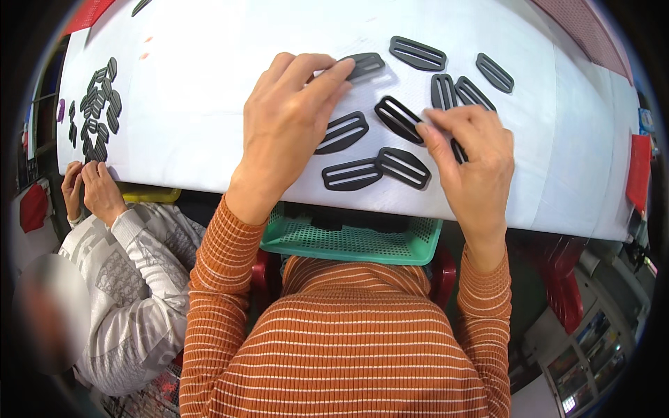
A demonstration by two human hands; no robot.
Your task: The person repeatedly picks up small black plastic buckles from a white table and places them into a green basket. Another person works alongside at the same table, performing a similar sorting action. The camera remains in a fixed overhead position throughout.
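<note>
**Left Hand (289,104) Pinching One Buckle (368,65); Right Hand (474,150) at a Second Buckle (398,120)**

Nearest the wearer, a green basket (334,245) sits in front of the striped top (348,341), just below the edge of the white-covered table (209,139). Dark items lie inside the basket, too shaded to identify.

Just beyond the table edge, two flat black buckles, a left one (352,175) and a right one (403,168), lie with their ends meeting. Farther in, another buckle (343,132) lies beside the left hand, which hides part of its left end.

Right hand: thumb and forefinger are slightly parted, tips at the right end of the second buckle. The buckle extends leftward from them, between the two hands. Whether it is gripped cannot be determined. A further buckle (458,150) lies beneath this hand, mostly covered.

Left hand: thumb and forefinger are brought together on the left end of the first buckle. Its free end projects rightward past the fingertips.

Beyond the right hand, two buckles (444,92) lie side by side, partly covered. One buckle (418,53) lies farther left and one (495,72) farther right.

At far left, a co-worker's hands (103,194) rest near a cluster of similar buckles (94,108).
</note>
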